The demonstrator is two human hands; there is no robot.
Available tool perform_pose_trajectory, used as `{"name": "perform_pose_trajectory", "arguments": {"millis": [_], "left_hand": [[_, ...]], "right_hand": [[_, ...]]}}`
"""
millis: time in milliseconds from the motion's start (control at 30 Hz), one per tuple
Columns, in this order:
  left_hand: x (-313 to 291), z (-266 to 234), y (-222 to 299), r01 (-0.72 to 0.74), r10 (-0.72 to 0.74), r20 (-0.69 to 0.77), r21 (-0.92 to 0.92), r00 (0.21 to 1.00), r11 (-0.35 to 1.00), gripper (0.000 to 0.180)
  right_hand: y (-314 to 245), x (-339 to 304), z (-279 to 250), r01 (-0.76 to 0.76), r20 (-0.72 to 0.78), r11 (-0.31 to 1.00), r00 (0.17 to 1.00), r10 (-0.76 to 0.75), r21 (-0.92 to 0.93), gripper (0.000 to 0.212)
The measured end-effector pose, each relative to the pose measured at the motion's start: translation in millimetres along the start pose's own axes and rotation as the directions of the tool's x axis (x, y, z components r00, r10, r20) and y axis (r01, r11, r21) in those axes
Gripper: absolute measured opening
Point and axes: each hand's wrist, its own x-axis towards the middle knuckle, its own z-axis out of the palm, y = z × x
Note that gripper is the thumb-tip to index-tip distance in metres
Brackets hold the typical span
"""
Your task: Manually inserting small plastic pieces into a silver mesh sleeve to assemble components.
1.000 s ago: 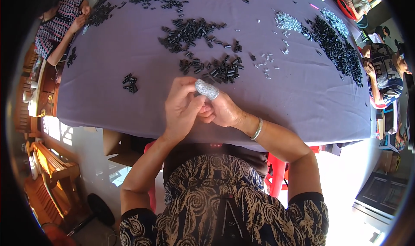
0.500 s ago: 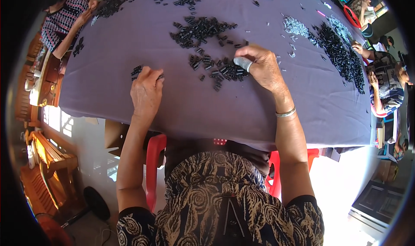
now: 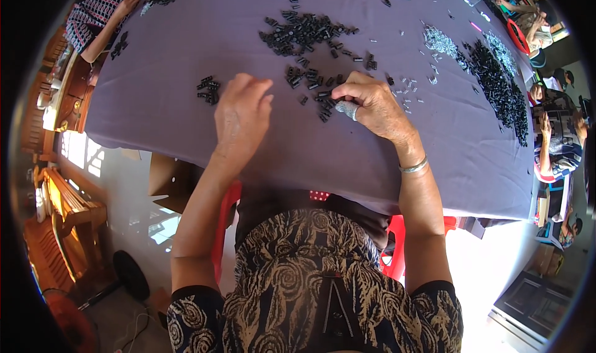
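Black parts [image 3: 323,101]: small, short, dark bits, loosely scattered on the cloth just under the right fingertips, thinning out from a denser pile [image 3: 304,33] further up the table. Right hand [image 3: 372,108] pinches into the scatter, thumb and forefinger closed on or at one piece; cannot tell if a piece is truly held. A small silvery-grey lump [image 3: 347,109] sits tucked under the same hand, against the thumb. Left hand [image 3: 241,114] lies palm-down, fingers loosely curled, beside a small dark cluster [image 3: 208,90]; grip on anything not visible.

Judgement: pick single pieces with fingertips only, drag one clear of neighbours before lifting; the cloth will snag and bunch if pressed hard.

Cloth [image 3: 186,123]: matte purple, soft, draped over the table edge. Silver bangle [image 3: 413,165] on right wrist. Far right, a long black heap [image 3: 496,86] beside pale metallic bits [image 3: 439,41]. Red chair [image 3: 397,253] below.
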Motion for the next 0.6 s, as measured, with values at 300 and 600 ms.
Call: {"name": "perform_pose_trajectory", "arguments": {"millis": [300, 600], "left_hand": [[0, 35, 36, -0.004, 0.027, 0.069, -0.308, 0.997, 0.951, 0.029], [1, 54, 42, 0.159, -0.117, 0.112, -0.546, 0.987, 0.822, 0.033]], "right_hand": [[-9, -3, 9, 0.073, 0.004, 0.956, 0.997, -0.075, -0.285, 0.025], [1, -2, 15, 0.157, -0.144, 0.950, 0.969, -0.201, -0.268, 0.022]]}}
